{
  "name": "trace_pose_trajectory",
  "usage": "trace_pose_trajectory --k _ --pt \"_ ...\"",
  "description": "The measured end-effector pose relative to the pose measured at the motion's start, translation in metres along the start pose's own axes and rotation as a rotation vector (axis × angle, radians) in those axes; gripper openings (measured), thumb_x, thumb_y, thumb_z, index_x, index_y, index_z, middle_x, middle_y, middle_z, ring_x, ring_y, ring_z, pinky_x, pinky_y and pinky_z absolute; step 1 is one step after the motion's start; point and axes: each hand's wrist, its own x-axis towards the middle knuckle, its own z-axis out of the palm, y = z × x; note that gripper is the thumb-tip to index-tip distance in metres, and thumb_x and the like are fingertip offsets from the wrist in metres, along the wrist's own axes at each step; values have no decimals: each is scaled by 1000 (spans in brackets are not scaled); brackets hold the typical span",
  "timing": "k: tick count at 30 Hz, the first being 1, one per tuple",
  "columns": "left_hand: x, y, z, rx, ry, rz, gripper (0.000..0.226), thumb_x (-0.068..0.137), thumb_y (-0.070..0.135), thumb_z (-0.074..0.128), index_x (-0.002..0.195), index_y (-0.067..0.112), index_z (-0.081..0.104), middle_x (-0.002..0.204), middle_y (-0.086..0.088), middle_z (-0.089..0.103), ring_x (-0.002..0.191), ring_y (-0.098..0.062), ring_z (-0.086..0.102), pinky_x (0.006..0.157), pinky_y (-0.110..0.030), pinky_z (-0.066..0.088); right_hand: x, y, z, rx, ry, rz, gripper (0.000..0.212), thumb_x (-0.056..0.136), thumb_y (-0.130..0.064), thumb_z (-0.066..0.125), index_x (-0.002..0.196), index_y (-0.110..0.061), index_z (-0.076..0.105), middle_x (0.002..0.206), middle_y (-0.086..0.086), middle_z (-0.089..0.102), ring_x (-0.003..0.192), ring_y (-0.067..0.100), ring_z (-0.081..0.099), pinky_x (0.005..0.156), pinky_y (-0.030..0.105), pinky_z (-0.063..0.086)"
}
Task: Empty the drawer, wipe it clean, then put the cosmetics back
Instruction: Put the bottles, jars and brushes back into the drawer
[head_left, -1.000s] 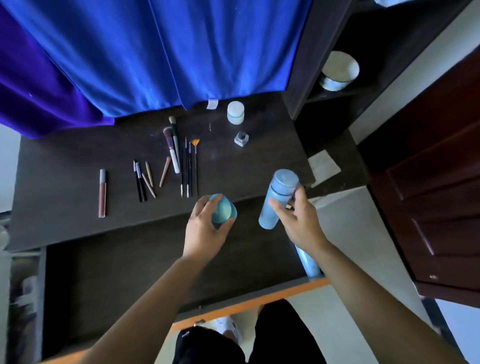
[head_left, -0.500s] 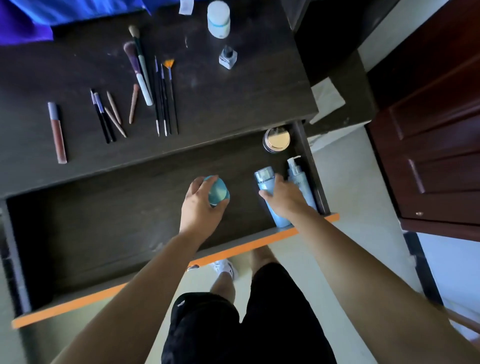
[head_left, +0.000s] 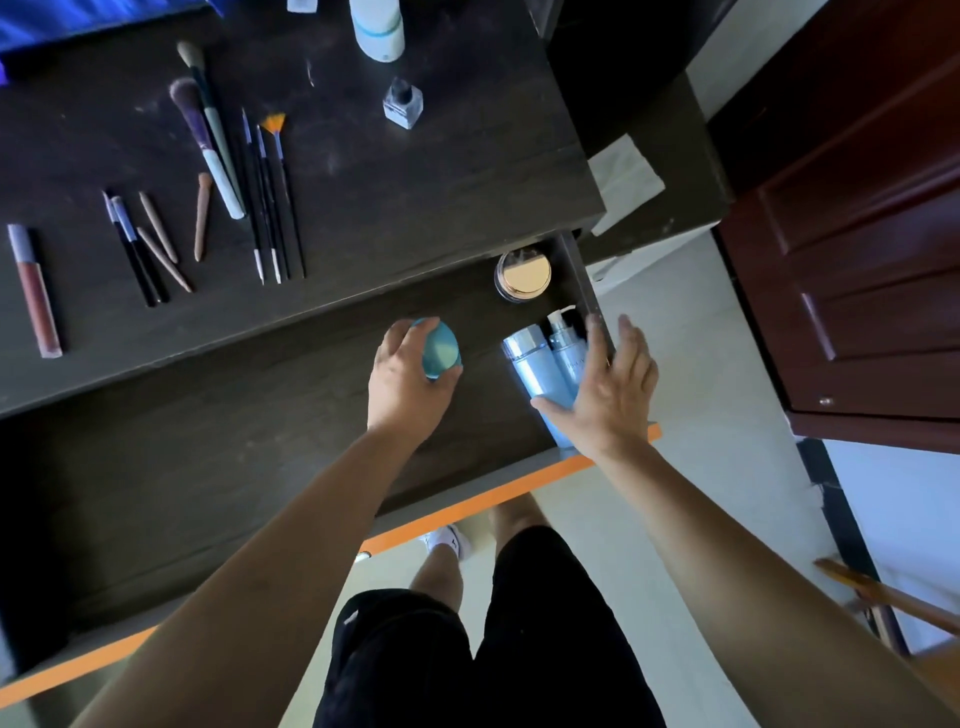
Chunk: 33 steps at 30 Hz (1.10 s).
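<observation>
head view: your left hand (head_left: 410, 384) is inside the open drawer (head_left: 218, 457), fingers curled around a teal jar (head_left: 440, 349) and gripping it from the left, over the drawer floor toward its right half. your right hand (head_left: 613, 387) is spread wide with flat fingers, holding nothing, hovering over the drawer's right front corner; whether the palm touches what lies under it you cannot tell. beneath it two blue bottles lie side by side against the right wall: a capped bottle (head_left: 535, 371) and, closer to the wall, a pump bottle (head_left: 563, 343), their tops pointing toward the back. a gold-lidded jar (head_left: 523, 274) sits in the right rear corner of the drawer, apart from the bottles. the rest of the drawer floor is dark and bare, and its orange front edge (head_left: 498, 496) runs below your wrists.

on the tabletop (head_left: 415, 187) above the drawer, a row of brushes (head_left: 249, 171) lies near the middle, pencils (head_left: 145, 244) to their left, and a lip gloss (head_left: 35, 291) near the left edge. a nail polish (head_left: 402, 104) stands toward the right, and a white jar (head_left: 378, 26) sits at the back edge.
</observation>
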Motion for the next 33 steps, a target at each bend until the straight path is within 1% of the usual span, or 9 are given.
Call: trace_pose_trajectory --k 3,6,12,16,18,21,23,30,33 --pt "9 5 20 -3 17 5 58 78 21 76 132 19 55 134 -2 51 122 -23 49 100 -37 46 2 9 10 191 -205 189 131 60 -82 66 155 -25 -5 156 13 22 139 36 32 111 52 31" --pt "18 10 38 -26 32 -4 60 80 16 74 135 19 52 143 -4 44 130 -25 43 103 -39 45 1 11 16 187 -180 180 131 60 -84 65 154 -26 -6 146 11 31 126 31 44 101 49 42" --pt "25 18 51 -126 94 -84 76 81 24 75 147 21 36 157 -8 23 138 -25 38 101 -38 48 0 9 23 109 -85 158 134 58 -88 60 155 -19 -2 141 13 33 120 31 45 96 49 44" --pt "25 18 56 -490 60 -374 77 80 37 73 145 23 34 142 -3 46 118 -14 59 99 -33 51 2 7 25 106 -49 145 134 58 -86 62 155 -17 0 142 14 33 120 33 45 95 50 44" --pt "31 20 58 -558 57 -463 66 83 33 70 141 22 39 132 0 58 112 -9 62 91 -27 54 4 7 26 99 -37 145 135 57 -86 61 155 -17 0 142 14 34 120 33 45 95 50 44" --pt "43 26 58 -535 86 -463 56 87 27 68 137 20 45 124 3 64 103 -4 64 72 -10 46 6 7 27 101 -28 145 136 56 -87 60 155 -17 0 141 14 35 119 33 46 93 50 46" --pt "50 31 60 -515 89 -442 55 88 28 68 137 19 46 124 4 64 101 -4 64 69 -7 43 6 7 26 107 -30 138 135 57 -87 61 155 -16 1 142 14 35 120 33 46 94 51 46" --pt "54 30 59 -459 19 -379 55 88 29 66 139 21 46 129 5 61 111 -8 61 98 -30 50 3 6 23 114 -28 141 134 58 -85 61 156 -17 1 140 13 35 119 31 45 94 48 45" --pt "34 24 44 -285 -30 -317 61 91 32 62 146 21 38 143 -1 48 126 -14 51 102 -26 41 2 7 21 122 -33 141 133 58 -86 61 156 -18 1 143 14 33 122 31 45 96 48 45"
